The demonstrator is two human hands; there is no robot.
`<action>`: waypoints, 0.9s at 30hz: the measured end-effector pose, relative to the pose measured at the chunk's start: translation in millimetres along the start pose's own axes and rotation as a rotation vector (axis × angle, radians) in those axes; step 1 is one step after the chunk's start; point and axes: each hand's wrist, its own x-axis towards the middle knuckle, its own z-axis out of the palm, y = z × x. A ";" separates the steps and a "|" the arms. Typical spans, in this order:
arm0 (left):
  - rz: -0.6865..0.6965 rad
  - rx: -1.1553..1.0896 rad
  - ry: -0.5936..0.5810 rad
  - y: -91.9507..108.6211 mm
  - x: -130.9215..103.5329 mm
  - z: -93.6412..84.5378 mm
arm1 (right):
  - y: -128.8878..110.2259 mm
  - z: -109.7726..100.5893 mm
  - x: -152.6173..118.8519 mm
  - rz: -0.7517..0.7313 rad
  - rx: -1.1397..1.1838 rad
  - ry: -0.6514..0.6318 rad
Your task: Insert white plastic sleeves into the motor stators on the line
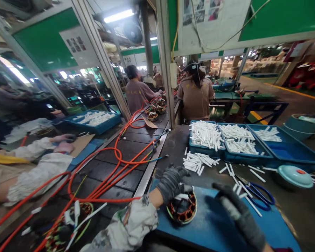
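Note:
A round motor stator [182, 209] with copper-coloured windings lies on a blue mat [207, 227] in front of me. My left hand [172, 182], in a dark grey glove, is closed at the stator's far edge. Its fingers are curled, and what they grip is hidden. A short white sleeve [182, 196] shows below these fingers, across the stator. My right hand [235, 206], also gloved and smeared by motion, is above the mat to the right of the stator. Its fingers look stretched out, with nothing clearly held. Blue-handled scissors [261, 196] lie beyond it among loose white tubes [199, 161].
Blue trays [259, 159] of white tubes stand at the back right, beside a light-blue lidded bowl [295, 176]. Orange cables [115, 178] run along the conveyor [128, 157] past another stator [70, 224]. A co-worker's gloved hands [64, 143] are across it; others sit further back.

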 end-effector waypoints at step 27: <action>0.367 -0.641 -0.330 -61.0 -25.8 14.7 | -42.9 75.3 55.4 0.032 0.411 -0.658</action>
